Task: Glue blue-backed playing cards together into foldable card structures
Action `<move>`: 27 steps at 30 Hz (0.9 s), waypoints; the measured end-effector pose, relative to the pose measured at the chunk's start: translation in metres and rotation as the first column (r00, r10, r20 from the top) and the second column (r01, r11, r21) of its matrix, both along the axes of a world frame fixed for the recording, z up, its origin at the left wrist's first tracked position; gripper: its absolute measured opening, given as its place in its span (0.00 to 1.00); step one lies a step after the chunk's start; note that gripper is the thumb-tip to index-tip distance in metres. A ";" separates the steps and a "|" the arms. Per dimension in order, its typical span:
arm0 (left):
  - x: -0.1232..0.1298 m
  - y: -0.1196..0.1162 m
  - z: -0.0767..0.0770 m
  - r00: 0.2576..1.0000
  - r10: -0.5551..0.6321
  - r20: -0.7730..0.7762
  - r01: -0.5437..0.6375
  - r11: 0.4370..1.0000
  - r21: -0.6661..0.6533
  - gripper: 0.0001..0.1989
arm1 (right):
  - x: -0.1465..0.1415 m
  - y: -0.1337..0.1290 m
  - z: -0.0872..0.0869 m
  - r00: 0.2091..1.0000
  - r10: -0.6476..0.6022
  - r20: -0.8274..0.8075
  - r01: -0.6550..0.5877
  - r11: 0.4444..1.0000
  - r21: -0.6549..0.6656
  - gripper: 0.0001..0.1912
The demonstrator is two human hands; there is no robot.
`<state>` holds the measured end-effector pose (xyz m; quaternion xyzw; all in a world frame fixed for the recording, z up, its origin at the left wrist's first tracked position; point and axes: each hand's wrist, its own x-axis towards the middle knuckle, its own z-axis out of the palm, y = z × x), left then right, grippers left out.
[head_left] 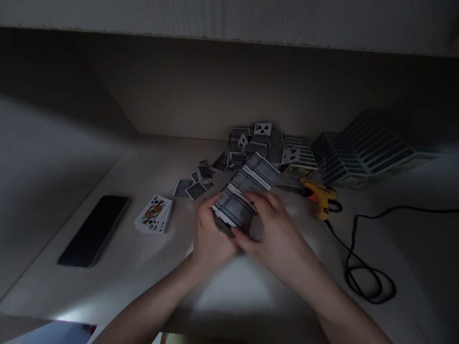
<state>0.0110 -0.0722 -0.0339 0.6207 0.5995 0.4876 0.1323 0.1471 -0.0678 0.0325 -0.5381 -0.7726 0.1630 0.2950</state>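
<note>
Both hands hold a structure of joined playing cards (247, 184) above the middle of the table. Its blue-and-white patterned card backs face up, and the near end bends downward. My left hand (211, 229) is wrapped around its near left side from below; part of its fingers is hidden. My right hand (268, 220) grips the right edge, fingers on top and thumb at the near end. Just beyond the structure lie several loose and bent playing cards (195, 186). To the left is a face-up stack of playing cards (154, 215) with a queen on top.
A black phone (93, 231) lies at left. On the right are a yellow glue gun (322, 198) and its looped black cord (373, 272). Behind them stand stepped card structures (373, 143). A card pile (258, 141) sits by the back wall, and a shelf edge (229, 38) overhangs.
</note>
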 end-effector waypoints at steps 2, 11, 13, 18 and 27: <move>0.006 -0.001 0.005 0.998 0.027 0.052 -0.023 0.998 -0.066 0.34 | 0.002 0.001 0.002 1.000 0.013 0.000 -0.013 1.000 -0.003 0.22; 0.004 -0.025 0.009 0.986 -0.101 0.133 0.123 0.978 -0.170 0.41 | 0.019 0.006 0.010 0.995 0.098 0.011 -0.097 0.995 -0.035 0.25; 0.000 -0.036 0.011 0.969 -0.175 0.173 0.207 0.960 -0.188 0.38 | 0.030 0.009 0.013 0.987 0.154 0.038 -0.152 0.987 -0.049 0.25; -0.014 -0.044 0.020 0.940 -0.277 0.202 0.314 0.931 -0.186 0.25 | 0.051 0.016 0.012 0.967 0.250 0.054 -0.246 0.967 -0.072 0.25; -0.047 0.000 0.054 0.900 -0.412 -0.142 0.401 0.911 -0.098 0.13 | 0.053 0.016 0.007 0.959 0.282 0.033 -0.281 0.959 -0.033 0.25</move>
